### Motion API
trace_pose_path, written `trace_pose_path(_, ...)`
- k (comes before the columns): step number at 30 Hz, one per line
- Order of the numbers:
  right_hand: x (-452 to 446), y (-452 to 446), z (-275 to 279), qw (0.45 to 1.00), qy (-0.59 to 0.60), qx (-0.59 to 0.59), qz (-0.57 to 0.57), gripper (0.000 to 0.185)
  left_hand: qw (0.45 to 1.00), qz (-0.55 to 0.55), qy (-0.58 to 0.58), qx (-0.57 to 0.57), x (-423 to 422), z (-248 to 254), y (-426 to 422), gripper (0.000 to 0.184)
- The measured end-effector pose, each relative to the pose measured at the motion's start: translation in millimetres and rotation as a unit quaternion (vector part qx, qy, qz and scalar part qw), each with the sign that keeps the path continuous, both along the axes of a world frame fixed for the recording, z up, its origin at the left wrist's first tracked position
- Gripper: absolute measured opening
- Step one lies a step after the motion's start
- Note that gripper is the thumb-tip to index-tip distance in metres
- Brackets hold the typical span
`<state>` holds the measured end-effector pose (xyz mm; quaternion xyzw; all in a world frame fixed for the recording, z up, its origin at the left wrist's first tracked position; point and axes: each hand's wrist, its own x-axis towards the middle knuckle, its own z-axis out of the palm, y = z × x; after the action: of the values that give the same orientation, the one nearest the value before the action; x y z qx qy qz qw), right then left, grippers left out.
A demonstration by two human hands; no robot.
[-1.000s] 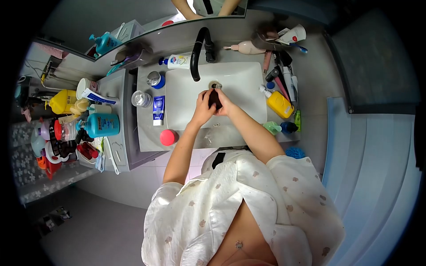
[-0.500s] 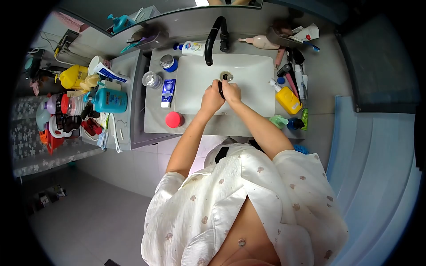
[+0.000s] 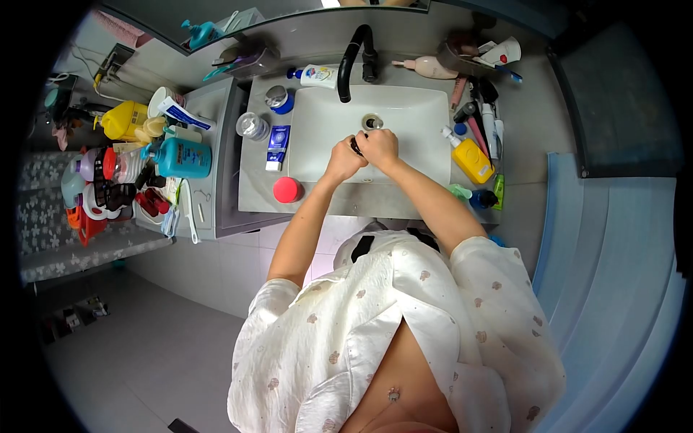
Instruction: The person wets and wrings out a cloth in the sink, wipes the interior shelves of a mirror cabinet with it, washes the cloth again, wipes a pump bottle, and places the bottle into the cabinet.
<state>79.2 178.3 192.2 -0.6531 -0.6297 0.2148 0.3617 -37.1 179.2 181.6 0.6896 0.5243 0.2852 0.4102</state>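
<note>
Both my hands are together over the white sink basin (image 3: 419, 108), just on the near side of the drain (image 3: 372, 122). My left hand (image 3: 346, 160) is closed, its knuckles up against the other hand. My right hand (image 3: 379, 149) is also closed, with its fingers curled over. Between them shows a small black item (image 3: 355, 146), gripped from both sides; it looks soft, but its kind is hidden by my fingers. The black faucet (image 3: 346, 68) arches over the basin beyond my hands, and no water stream shows.
Left of the basin stand a red-lidded jar (image 3: 286, 190), a blue tube (image 3: 277, 149) and a clear jar (image 3: 253, 126). On the right are a yellow pump bottle (image 3: 471, 160) and several cosmetics. A teal bottle (image 3: 184, 157) stands on the side cabinet.
My hands have drawn slightly toward me, away from the drain, and the right has turned more over the black item. The view has shifted a little.
</note>
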Motion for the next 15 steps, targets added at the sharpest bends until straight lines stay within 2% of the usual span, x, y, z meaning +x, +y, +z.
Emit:
trace_pose_path(1,1,0,3,1.0,0.0,-0.001,-0.001,0.037,1.0,-0.001,0.0,-0.001,1,5,0,0.02)
trace_pose_path(3,6,2,16,0.993,-0.079,0.062,0.057,0.037,0.985,-0.007,-0.068,-0.158,1,20,2,0.019)
trace_pose_path(4,8,4,24,0.993,-0.079,0.061,0.056,0.037,0.985,-0.008,-0.067,-0.158,1,27,4,0.019)
trace_pose_path(6,12,9,36,0.983,-0.089,0.079,0.138,0.036,0.953,-0.012,-0.116,-0.278,0,37,7,0.019)
trace_pose_path(9,15,22,25,0.972,-0.082,0.144,0.169,0.035,0.934,-0.021,-0.178,-0.309,-1,37,12,0.019)
trace_pose_path(13,23,32,26,0.969,-0.08,0.13,0.194,0.035,0.915,-0.032,-0.202,-0.348,-2,31,19,0.018)
trace_pose_path(15,28,35,28,0.955,-0.094,0.14,0.244,0.035,0.887,-0.044,-0.235,-0.396,-3,25,21,0.017)
